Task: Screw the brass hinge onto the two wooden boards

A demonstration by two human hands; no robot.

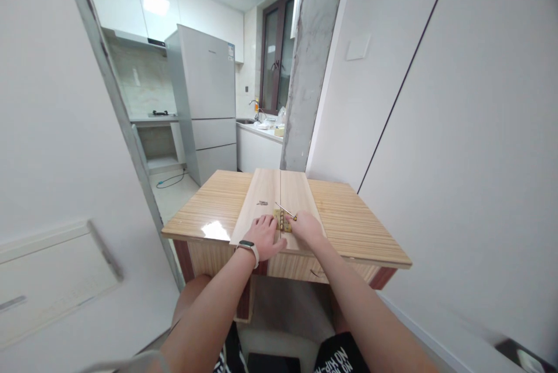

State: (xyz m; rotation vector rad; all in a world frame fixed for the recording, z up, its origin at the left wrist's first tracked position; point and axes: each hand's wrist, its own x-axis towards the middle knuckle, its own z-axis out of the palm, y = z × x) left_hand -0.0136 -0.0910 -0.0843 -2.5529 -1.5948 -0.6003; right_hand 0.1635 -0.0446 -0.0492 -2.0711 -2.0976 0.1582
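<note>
Two pale wooden boards (267, 184) lie side by side, a narrow seam between them. A brass hinge (282, 220) lies across the seam near their front end. My left hand (265, 236) rests flat on the left board, fingertips at the hinge's left leaf and thumb out to the right. Closed around a screwdriver (285, 210), my right hand (306, 228) is over the right board beside the hinge. The thin shaft points up and left, clear of the hinge, and the handle is mostly hidden in the fingers. Several dark screws (262, 203) lie in a small pile on the left board.
The boards lie on a wood-grain desk (349, 216) with a drawer handle at its front. My legs are under it. White walls (436, 129) stand close on both sides. Beyond the doorway are a grey fridge (211, 82) and a kitchen counter (261, 143) with a sink.
</note>
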